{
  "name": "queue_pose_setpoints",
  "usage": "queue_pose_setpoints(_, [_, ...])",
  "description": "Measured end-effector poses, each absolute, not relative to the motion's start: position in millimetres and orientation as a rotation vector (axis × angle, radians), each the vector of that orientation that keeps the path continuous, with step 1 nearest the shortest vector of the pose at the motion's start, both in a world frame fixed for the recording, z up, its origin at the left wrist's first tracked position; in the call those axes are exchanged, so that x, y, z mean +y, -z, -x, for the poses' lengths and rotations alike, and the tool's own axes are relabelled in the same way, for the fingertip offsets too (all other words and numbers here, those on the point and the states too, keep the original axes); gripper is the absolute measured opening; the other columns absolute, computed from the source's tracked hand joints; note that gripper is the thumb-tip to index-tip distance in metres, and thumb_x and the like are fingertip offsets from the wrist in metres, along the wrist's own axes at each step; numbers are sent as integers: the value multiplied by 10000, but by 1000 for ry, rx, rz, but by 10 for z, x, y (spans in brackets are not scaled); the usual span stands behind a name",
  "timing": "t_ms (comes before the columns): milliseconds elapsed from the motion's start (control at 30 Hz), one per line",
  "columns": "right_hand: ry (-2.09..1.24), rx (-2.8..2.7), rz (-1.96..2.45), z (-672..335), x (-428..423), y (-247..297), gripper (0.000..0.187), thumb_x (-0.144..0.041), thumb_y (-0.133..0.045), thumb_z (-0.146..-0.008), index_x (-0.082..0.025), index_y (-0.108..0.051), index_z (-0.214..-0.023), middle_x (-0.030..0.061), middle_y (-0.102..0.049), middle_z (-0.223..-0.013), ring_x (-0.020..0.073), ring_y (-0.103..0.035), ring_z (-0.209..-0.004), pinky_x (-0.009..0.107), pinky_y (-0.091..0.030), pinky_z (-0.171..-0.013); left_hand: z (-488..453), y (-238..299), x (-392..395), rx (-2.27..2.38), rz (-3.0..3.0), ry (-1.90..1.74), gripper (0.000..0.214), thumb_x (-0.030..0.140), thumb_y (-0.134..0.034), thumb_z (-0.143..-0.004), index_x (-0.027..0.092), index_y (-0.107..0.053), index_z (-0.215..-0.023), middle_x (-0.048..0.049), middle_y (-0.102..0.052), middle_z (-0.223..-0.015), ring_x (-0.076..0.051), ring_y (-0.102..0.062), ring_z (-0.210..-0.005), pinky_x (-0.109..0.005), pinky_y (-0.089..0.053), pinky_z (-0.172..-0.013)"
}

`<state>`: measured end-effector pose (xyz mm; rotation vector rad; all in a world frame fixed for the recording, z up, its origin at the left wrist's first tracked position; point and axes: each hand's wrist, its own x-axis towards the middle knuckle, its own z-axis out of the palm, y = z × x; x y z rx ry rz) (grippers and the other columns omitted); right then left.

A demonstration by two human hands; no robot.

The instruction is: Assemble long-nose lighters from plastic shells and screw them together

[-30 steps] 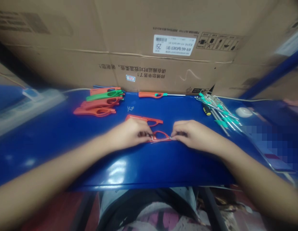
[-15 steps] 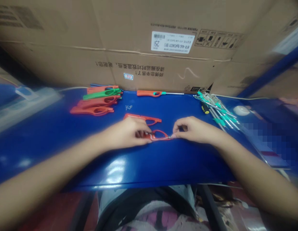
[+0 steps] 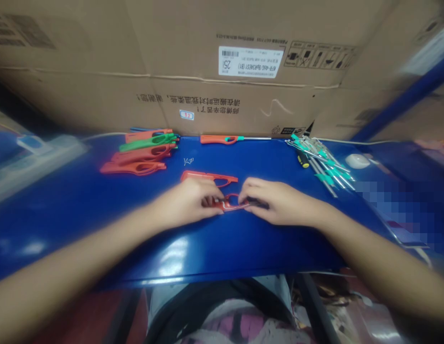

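Observation:
An orange lighter shell (image 3: 230,202) with a trigger loop lies on the blue table (image 3: 81,205) between both hands. My left hand (image 3: 191,200) is closed on its left end and holds it down. My right hand (image 3: 270,200) is closed over its right end, fingers pinched on the shell and something small I cannot make out. A second orange shell half (image 3: 209,177) lies just behind the hands.
A stack of orange and green shells (image 3: 143,153) sits at the back left. A whole orange lighter (image 3: 225,139) lies against the cardboard box (image 3: 222,67). Several metal tubes with green tips (image 3: 324,165) and a screwdriver (image 3: 301,160) lie at the right.
My right hand has slid left along the shell, from its tip to over its right end. The left hand has stayed in place.

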<state>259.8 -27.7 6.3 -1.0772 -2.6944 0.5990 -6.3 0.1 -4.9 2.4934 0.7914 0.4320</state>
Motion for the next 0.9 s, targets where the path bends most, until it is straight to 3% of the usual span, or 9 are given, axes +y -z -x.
queue_pose_setpoints(267, [-301,-2881,1011,-2507,-347,25,160,-248,-495,-1005,-212,-613,-1107,62,-627,-1149,164,-617,-817,287,-407,-660,5,101,-102,795,-2470,-532,149,207,-745,-865,155,-719,-1002,-17,-723,-846,-132,-668,-736,-215,-508,-672])
queue_pose_setpoints(500, [-558,-2719,1019,-2515,-293,-17,125,-238,-481,-1010,-199,-594,-975,50,-636,-1001,162,-593,-862,271,-415,-722,26,58,-119,772,-2535,-480,163,255,-649,-935,173,-740,-1042,-38,-724,-899,-151,-670,-762,-247,-517,-692])
queue_pose_setpoints(700, [-767,-2507,1148,-2504,-264,-30,40,-161,-551,-915,-179,-584,-930,-14,-587,-774,93,-485,-597,230,-373,-617,44,81,-96,756,-2590,-463,238,155,-558,-968,164,-745,-1115,-73,-747,-1011,-188,-701,-894,-300,-541,-833])
queue_pose_setpoints(900, [-839,-2486,1150,-2514,-252,-27,84,-113,-576,-841,-185,-575,-884,-42,-538,-714,84,-444,-574,226,-350,-614,44,145,-72,725,-2601,-509,213,167,-575,-975,171,-767,-1068,-62,-755,-982,-179,-708,-870,-288,-541,-815])
